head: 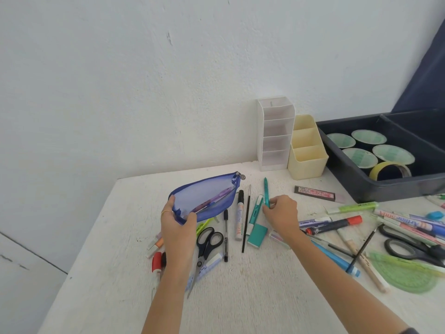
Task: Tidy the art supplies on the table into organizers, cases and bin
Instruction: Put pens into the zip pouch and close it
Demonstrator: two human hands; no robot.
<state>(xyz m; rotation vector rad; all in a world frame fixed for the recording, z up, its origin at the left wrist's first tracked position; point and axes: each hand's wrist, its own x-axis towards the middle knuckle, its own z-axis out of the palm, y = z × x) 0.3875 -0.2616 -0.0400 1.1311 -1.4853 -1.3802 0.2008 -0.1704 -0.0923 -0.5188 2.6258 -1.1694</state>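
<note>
While the left hand (177, 227) grips the blue pouch (209, 196) by its near end, mouth gaping, the right hand (281, 213) pinches a teal pen (266, 191) just right of it, low over the table (240, 297). Here's the risk as I judge it: the pouch is floppy and held at one end only, so the pen tip could snag mesh or zip and skid off. Tip it too far and the pens inside may slide out. The right forearm lies across loose markers (334, 224), and one sweep could scatter them.

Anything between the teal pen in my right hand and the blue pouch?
Only a white marker and a thin black brush lie flat between the teal pen and the blue pouch; carried above them, the path looks clear.
</note>
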